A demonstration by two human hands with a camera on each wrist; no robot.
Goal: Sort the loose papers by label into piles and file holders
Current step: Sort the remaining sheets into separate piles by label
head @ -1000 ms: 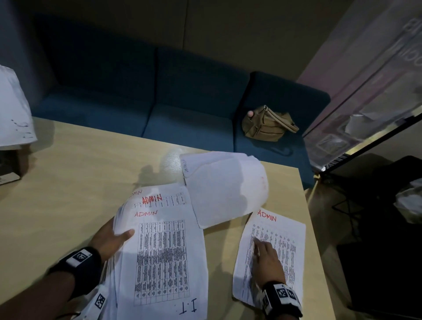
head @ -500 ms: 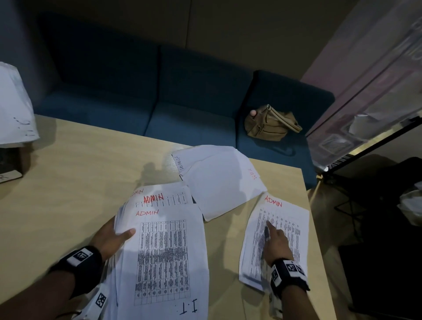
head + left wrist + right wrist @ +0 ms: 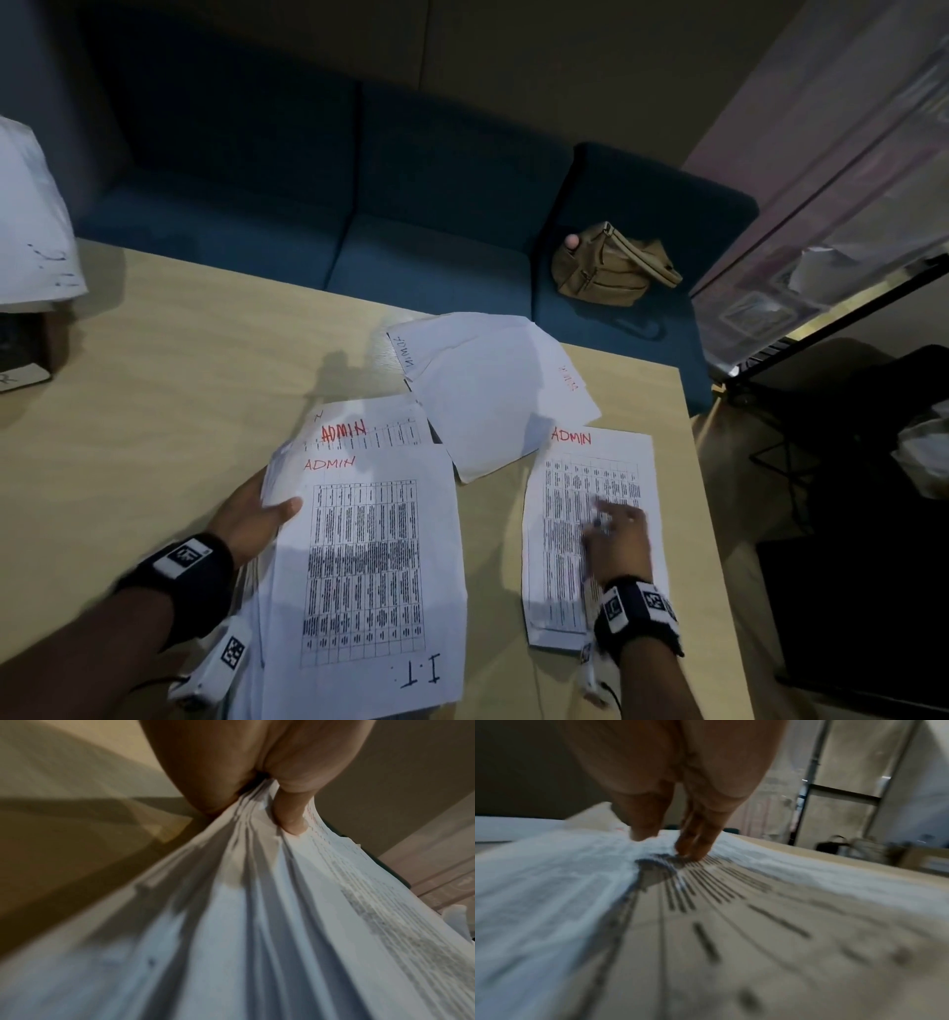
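Both forearms were bare. Each wrist wore a broad black band (image 3: 190, 565) carrying white square tags with black coded markings; a white tagged camera unit (image 3: 215, 663) hung below the left band, its cable trailing

Two hands: left hand (image 3: 250, 519), right hand (image 3: 616, 537). Three paper groups on one worktop (image 3: 169, 411); one bag (image 3: 611, 270), upper right.

White sheets (image 3: 369, 565) with black grid tables and red ADMIN lettering, tan table (image 3: 154, 411), dark blue sofa (image 3: 308, 205), khaki bag (image 3: 611, 272)
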